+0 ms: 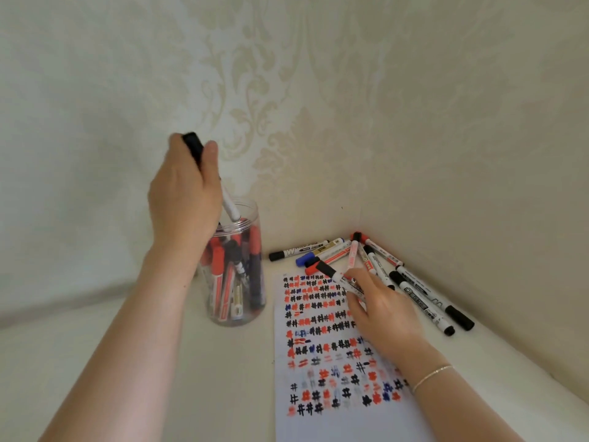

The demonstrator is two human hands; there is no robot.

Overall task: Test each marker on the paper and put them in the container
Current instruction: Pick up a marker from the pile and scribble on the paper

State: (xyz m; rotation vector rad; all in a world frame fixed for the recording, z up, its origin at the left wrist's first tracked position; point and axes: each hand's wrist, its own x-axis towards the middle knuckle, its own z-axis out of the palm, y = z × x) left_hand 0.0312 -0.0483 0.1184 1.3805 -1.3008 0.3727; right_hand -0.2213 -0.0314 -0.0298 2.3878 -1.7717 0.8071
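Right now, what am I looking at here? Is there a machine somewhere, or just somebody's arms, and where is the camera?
There is no machine. The one picture comes from a wide-angle camera worn on a person's head, looking down at their own two bare hands. The left hand grips a black-capped marker, lowering its end into a clear plastic container already packed with red, black and blue markers. The right hand pinches another black-capped marker over a sheet of paper covered in rows of small red, black and blue test marks. Behind the paper, a loose pile of markers lies in the corner on the white surface, beside patterned wallpaper.
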